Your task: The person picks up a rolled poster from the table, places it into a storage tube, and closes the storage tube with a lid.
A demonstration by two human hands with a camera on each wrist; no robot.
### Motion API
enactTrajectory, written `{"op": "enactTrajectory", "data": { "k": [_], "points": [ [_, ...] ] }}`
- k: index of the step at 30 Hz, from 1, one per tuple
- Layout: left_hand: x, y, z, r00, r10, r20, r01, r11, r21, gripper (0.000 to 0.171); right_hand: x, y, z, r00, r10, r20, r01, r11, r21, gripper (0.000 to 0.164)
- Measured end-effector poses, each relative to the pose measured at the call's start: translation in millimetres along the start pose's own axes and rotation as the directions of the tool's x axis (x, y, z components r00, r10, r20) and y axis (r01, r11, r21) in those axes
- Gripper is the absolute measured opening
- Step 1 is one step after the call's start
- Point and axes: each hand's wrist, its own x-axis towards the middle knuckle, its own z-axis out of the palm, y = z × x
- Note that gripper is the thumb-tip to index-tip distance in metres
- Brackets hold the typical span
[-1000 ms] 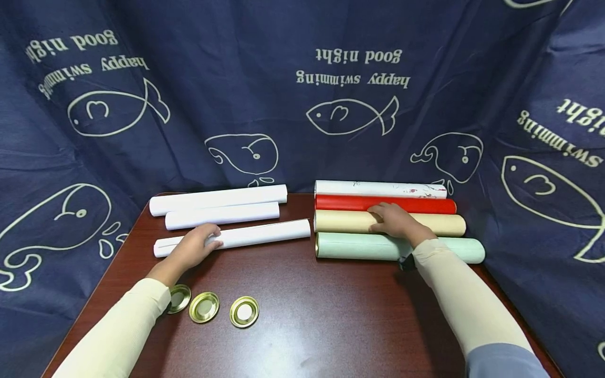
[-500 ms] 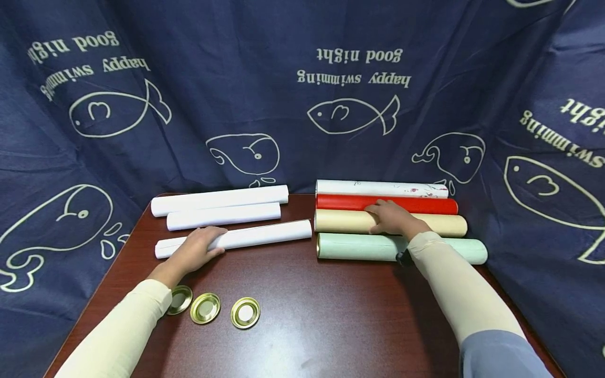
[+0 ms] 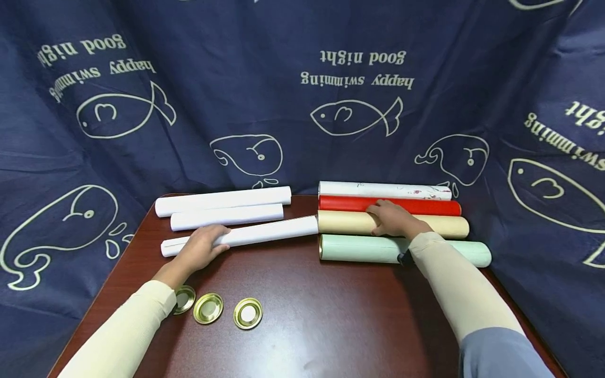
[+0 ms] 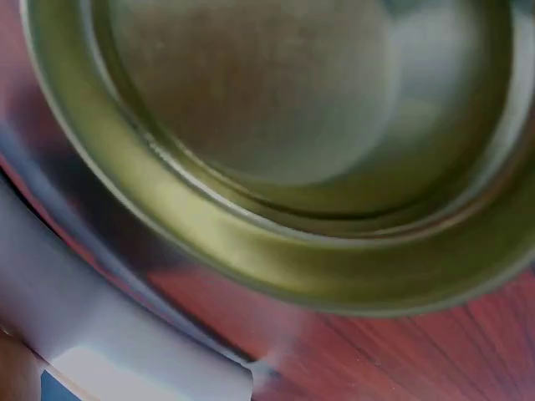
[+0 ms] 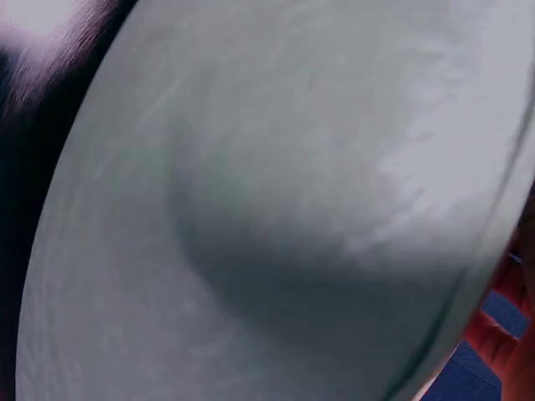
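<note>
In the head view my left hand (image 3: 200, 247) grips a white paper roll (image 3: 269, 232) near its left part, thumb on the near side and fingers over the top. The roll's right end meets the left end of a cream tube (image 3: 347, 222). My right hand (image 3: 391, 218) holds that tube from above, fingers curled over its far side, beside a red tube (image 3: 326, 202). A pale green tube (image 3: 354, 248) lies under my right wrist and fills most of the right wrist view. The left wrist view is mostly a gold metal lid (image 4: 226, 242), with the roll (image 4: 109, 334) at lower left.
Behind the held roll lie two more white rolls (image 3: 222, 201). A white patterned tube (image 3: 378, 190) lies at the back right. Gold lids (image 3: 248, 313) rest on the brown table (image 3: 307, 315) at front left, one partly behind my left sleeve. Dark blue printed cloth (image 3: 255, 63) surrounds the table.
My left hand has slid the white roll right, closing the small gap to the cream tube's end. My right hand stays on the tube. The head view has shifted slightly.
</note>
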Motion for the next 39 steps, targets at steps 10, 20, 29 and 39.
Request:
{"op": "enactTrajectory", "data": {
  "k": [10,20,29,39],
  "points": [
    [-2.1,4.3,-5.6,1.000,0.008,-0.005,-0.008,1.000,0.001,0.036,1.8,-0.3,0.4,0.999,-0.034,0.003,0.034,0.998,-0.049,0.055],
    [-9.6,5.9,-12.6,1.000,-0.014,0.011,0.014,1.000,-0.001,0.037,9.0,3.8,-1.1,0.998,-0.063,-0.014,0.062,0.996,-0.063,0.052],
    [-14.3,3.3,-18.0,0.999,-0.051,0.002,0.051,0.999,-0.017,0.036,8.1,4.4,-14.1,0.997,0.020,-0.076,-0.014,0.997,0.079,0.064],
    [-17.0,7.5,-26.5,1.000,-0.023,-0.009,0.023,1.000,-0.015,0.035,5.0,5.9,-34.6,0.967,-0.082,-0.241,0.088,0.996,0.015,0.071]
  ]
}}
